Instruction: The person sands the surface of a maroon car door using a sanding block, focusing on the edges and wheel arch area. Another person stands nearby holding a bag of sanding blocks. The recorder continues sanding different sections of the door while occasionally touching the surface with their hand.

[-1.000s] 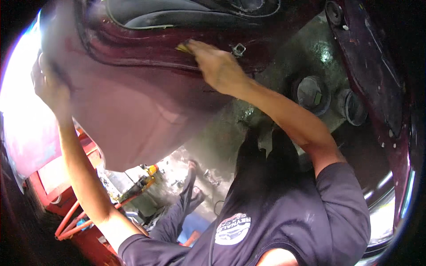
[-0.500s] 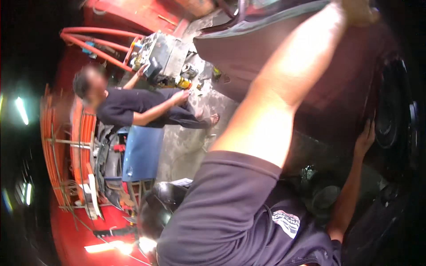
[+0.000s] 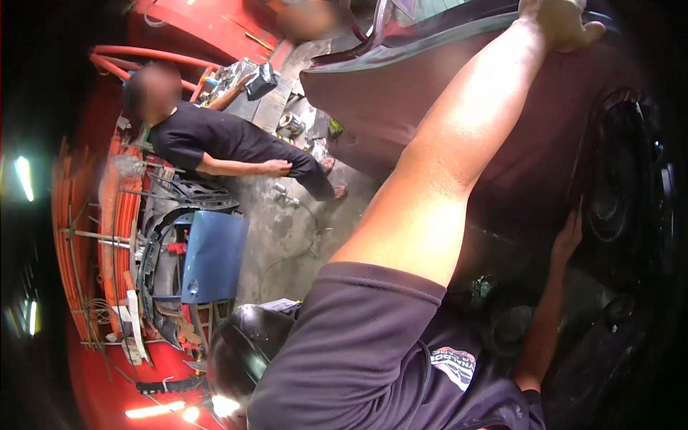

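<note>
My left arm stretches across the view to the top right, where my left hand (image 3: 562, 27) lies on the upper part of a dark maroon car body panel (image 3: 401, 107). Its thumb stands apart; the other fingers are partly cut off by the top edge. Lower down on the right, my right hand (image 3: 568, 233) rests with straight fingers against the panel's dim lower part, next to the wheel (image 3: 609, 186). I see nothing held in either hand. Shadow hides much of the panel around the right hand.
A co-worker (image 3: 222, 140) stands at the left, holding a dark block-shaped thing (image 3: 261, 82). Below are a blue car door (image 3: 215, 256), orange racks (image 3: 115, 236) and a shiny black rounded thing (image 3: 244, 344). Cans (image 3: 290, 124) and clutter stand beyond. Another person's blurred head (image 3: 312, 18) shows at the top.
The co-worker has straightened up, raising the dark block and lowering the other hand. My view has shifted slightly. My left hand, blurred before, shows clearly; both hands stay at the panel.
</note>
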The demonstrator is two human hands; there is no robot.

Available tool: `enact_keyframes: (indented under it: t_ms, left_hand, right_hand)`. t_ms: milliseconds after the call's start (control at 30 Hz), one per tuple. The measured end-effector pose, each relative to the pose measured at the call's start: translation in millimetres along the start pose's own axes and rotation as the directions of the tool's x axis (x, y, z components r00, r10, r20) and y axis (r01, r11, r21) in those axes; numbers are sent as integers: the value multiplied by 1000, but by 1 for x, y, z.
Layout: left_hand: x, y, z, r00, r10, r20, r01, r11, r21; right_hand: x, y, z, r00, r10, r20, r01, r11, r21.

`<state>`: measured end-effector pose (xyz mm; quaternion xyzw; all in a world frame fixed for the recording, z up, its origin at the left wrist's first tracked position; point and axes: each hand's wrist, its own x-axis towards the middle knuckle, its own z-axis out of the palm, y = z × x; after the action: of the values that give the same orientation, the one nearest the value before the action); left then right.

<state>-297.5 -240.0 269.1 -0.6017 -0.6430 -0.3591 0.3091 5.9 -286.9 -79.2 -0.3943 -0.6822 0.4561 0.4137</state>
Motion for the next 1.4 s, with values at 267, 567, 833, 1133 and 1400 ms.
enact_keyframes:
  t_ms: [267,567,833,1133,1400]
  left_hand:
    - [-13,41,-49,999,-31,13,31,999,20]
    - [-9,87,-79,1000,-29,10,29,1000,6]
    - [-13,91,-90,998,-47,33,46,999,15]
    - [-10,104,-107,1000,-22,16,22,1000,-1]
    - [-38,135,-162,999,-9,-41,9,1000,-7]
  right_hand:
    - [-11,-73,-24,973,-229,33,228,974,10]
    - [-73,44,-94,994,101,-44,-103,994,-45]
    - [-64,-122,-63,994,-110,-28,110,994,21]
    - [-105,96,-103,996,-80,-50,55,918,-392]
    - [-159,118,-124,920,-391,9,381,892,-241]
